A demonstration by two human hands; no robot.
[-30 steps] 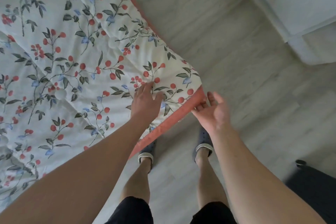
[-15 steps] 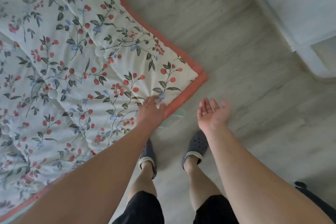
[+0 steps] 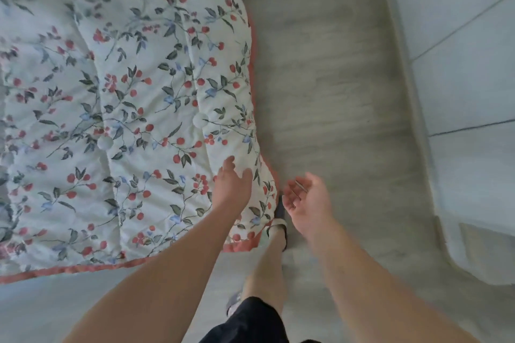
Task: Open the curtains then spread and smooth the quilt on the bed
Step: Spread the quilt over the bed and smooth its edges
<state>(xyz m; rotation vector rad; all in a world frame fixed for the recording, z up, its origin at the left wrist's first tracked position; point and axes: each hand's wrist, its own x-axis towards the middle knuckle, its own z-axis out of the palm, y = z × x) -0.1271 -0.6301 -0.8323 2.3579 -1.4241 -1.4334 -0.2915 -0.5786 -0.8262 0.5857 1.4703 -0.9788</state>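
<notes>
I see left hand (image 3: 232, 185) spread flat on quilt (image 3: 133, 108) corner | right hand (image 3: 306, 198) open, palm up, at its 3 o'clock | bare floor (image 3: 328, 78) toward 12

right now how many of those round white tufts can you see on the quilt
2. One white tuft sits right of centre on the quilt; the other tuft lies lower left of it. More may be hidden by blur.

white padded cloth quilt with red-berry and green-leaf print (image 3: 145, 108): matt, soft, puffy between stitched tufts, fine creases; plain coral cloth binding strip (image 3: 83, 269) along its 6 and 3 o'clock edges. Pale grey wood-grain plank floor (image 3: 328, 78): smooth, low sheen. White panelled cabinet fronts (image 3: 459, 64) at 3 o'clock: smooth, satin
</notes>
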